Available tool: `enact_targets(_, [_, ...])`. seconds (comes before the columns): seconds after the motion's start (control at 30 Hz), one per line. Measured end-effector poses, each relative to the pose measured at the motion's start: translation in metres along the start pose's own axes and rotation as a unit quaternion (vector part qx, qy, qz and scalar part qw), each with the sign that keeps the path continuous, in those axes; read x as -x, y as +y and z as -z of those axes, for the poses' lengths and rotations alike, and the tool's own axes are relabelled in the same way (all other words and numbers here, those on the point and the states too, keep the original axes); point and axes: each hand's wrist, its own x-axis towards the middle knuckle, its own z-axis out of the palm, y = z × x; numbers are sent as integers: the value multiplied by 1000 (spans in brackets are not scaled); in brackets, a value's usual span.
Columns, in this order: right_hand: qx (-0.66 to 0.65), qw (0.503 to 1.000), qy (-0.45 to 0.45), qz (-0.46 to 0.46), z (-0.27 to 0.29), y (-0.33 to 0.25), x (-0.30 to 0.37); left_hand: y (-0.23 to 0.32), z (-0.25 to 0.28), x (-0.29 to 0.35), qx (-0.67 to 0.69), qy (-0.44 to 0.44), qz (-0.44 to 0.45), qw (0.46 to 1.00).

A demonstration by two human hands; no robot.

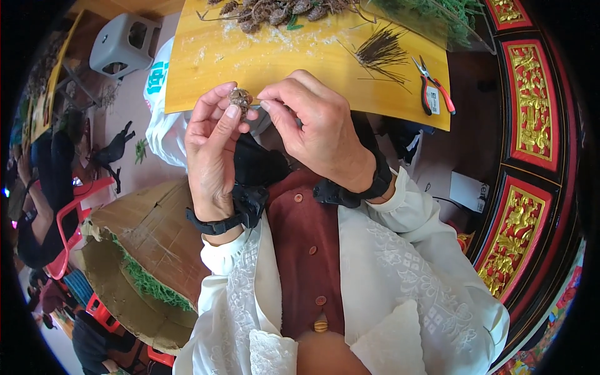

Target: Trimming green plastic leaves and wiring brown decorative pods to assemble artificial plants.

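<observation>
My left hand [215, 134] holds a small brown pine cone [240, 100] upright between thumb and fingers, above the table's near edge. Close beside it on the right, my right hand [312, 125] is closed in a pinch. Between its thumb and forefinger is a thin wire [257, 102], mostly hidden by the fingers, with its end toward the cone. At the table's far side lies a heap of similar pine cones [281, 11]. A bundle of thin dark wires [381, 51] rests to the right, beside pliers [432, 87] with red and black handles.
The yellow table [206, 69] carries pale crumbs. Green artificial foliage [447, 19] fills its far right. A cardboard box [144, 231] holding more greenery stands at my left, near a white plastic bag [165, 137]. A grey stool [124, 47], a red chair [59, 231] and other people are farther left.
</observation>
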Motion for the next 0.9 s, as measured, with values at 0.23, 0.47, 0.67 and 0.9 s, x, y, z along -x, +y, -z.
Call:
enact_targets(0.23, [6, 1000, -3, -16, 0, -1, 1, 0, -2, 1, -13, 3, 3, 1000])
enact_targets(0.47, [-36, 998, 16, -40, -6, 0, 1, -2, -10, 2, 13, -17, -6, 1000])
enact_targets(0.67, [-26, 999, 12, -26, -5, -5, 0, -6, -3, 1, 35, 11, 4, 999])
enact_targets(0.9, [-33, 999, 17, -37, 2, 4, 3, -5, 2, 0, 67, -25, 3, 997])
